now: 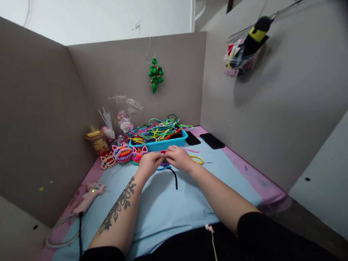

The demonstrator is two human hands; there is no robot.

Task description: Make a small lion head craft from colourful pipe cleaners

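Observation:
My left hand [149, 164] and my right hand [178, 158] meet over the middle of the table, fingertips pinched together. Between them is a small round pipe-cleaner piece [165, 163] with purple and red parts, mostly covered by my fingers. Just below, a black pipe cleaner [175, 180] curves over the cloth beside a short blue one [162, 169]. Right of my right hand lies a bent yellow pipe cleaner [199, 159], with a pink pipe cleaner [192, 150] behind it. Colourful pipe-cleaner figures with ears [123, 153] sit to the left of my hands.
A blue tray [157, 145] heaped with pipe cleaners stands at the back. Two dark phones [212, 140] lie right of it. A pink glue gun [89, 197] with its cord rests at left, near a lidded cup [96, 141]. Grey partitions [136, 54] surround the table.

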